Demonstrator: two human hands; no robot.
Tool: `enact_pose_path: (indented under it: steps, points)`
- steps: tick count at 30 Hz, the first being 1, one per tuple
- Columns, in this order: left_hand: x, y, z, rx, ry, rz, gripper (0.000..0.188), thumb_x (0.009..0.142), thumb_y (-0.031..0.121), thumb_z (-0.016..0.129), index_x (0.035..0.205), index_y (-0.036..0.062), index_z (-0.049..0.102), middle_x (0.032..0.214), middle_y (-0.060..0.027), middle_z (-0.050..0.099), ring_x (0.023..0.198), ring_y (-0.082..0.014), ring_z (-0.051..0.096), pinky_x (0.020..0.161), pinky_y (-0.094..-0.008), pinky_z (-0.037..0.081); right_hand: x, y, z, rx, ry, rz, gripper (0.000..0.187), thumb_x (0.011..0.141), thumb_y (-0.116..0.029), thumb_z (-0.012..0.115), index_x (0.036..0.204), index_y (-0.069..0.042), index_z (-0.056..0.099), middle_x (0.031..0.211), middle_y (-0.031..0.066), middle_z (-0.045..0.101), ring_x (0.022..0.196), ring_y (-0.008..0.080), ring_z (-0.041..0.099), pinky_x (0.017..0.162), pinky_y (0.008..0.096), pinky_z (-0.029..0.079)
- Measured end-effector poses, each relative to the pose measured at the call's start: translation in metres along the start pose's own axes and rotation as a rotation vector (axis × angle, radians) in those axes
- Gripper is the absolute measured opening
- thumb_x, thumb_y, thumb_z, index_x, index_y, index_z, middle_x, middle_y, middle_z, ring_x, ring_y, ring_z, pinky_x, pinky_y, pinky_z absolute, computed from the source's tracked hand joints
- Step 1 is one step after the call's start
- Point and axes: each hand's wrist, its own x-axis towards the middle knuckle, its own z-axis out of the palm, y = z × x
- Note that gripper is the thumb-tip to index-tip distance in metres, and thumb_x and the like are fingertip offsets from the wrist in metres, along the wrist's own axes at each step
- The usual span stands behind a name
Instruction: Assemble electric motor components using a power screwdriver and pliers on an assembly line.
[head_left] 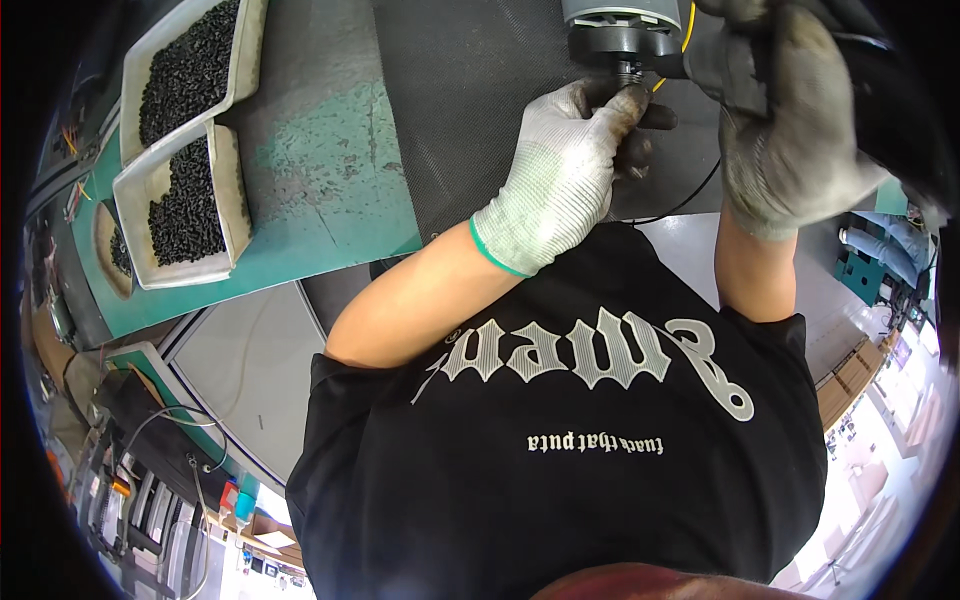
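A grey cylindrical motor-like unit (622, 12) with a black end piece (625, 42) stands at the top edge of the view. My left hand (560, 165), in a white knitted glove with soiled fingertips, is closed around a small dark ribbed shaft-like part (629, 72) just below that end piece. Thumb and forefinger pinch it; the other fingers curl beneath. At the upper right, my right hand (790, 130), gloved too and slightly blurred, is wrapped round a black tool (715, 68). The tool's nose reaches the side of the black end piece. Its exact kind is unclear.
Two pale trays (240, 60) of small black screw-like pieces sit on the green worktop (340, 220) at the left, with a round dish (112, 250) beside them. A dark mat (460, 100) lies under the work. Yellow and black cables (690, 190) run near my hands.
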Motion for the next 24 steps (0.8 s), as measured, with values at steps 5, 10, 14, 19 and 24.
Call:
enact_pose_path:
  steps: [5,10,14,19,24]
  points:
    - [0.001,-0.004,-0.002,-0.011,-0.067,0.041,0.021,0.096,0.014,0.055,0.106,-0.0038,0.057,0.089,-0.0113,0.066,0.063,-0.0077,0.053,0.058,-0.0238,0.047,0.005,0.0,-0.007,0.038,-0.043,-0.002,0.031,0.082,0.005,0.056,0.112,-0.002,0.05,0.083,0.0094,0.06,0.07,0.0174,0.061,0.066,0.0342,0.056]
    - [-0.004,-0.008,0.0,-0.036,-0.137,-0.003,0.021,0.097,0.016,0.052,0.108,-0.0016,0.057,0.085,-0.0067,0.062,0.062,-0.0066,0.048,0.059,-0.0237,0.042,0.008,-0.008,-0.024,0.128,-0.039,0.065,0.031,0.083,0.001,0.061,0.112,-0.002,0.05,0.088,0.0114,0.062,0.083,0.0205,0.065,0.069,0.0343,0.056]
    - [0.002,-0.003,-0.007,-0.335,-0.134,-0.108,0.019,0.098,0.019,0.052,0.105,0.0018,0.056,0.079,-0.0016,0.054,0.058,-0.007,0.039,0.056,-0.0244,0.036,0.039,-0.035,-0.04,0.219,0.407,-0.189,0.044,0.084,-0.019,0.063,0.123,-0.001,0.054,0.095,0.0151,0.061,0.087,0.0255,0.062,0.076,0.0356,0.053]
    - [-0.006,-0.002,0.003,-0.704,-0.064,-0.29,0.031,0.098,0.032,0.05,0.089,0.0034,0.058,0.066,-0.0027,0.052,0.05,-0.009,0.035,0.051,-0.025,0.032,0.106,0.017,-0.236,-0.312,0.332,-0.252,0.039,0.081,-0.013,0.072,0.113,0.006,0.059,0.105,0.0181,0.067,0.09,0.0202,0.066,0.071,0.03,0.055]
    - [-0.005,-0.005,-0.006,-0.716,-0.213,-0.258,0.04,0.098,0.04,0.039,0.088,0.0067,0.058,0.066,-0.0052,0.056,0.047,-0.0115,0.041,0.045,-0.027,0.031,0.103,0.095,-0.302,-1.56,0.675,-0.376,0.059,0.081,-0.035,0.074,0.12,0.004,0.055,0.123,0.0216,0.057,0.117,0.0325,0.051,0.095,0.0419,0.045]
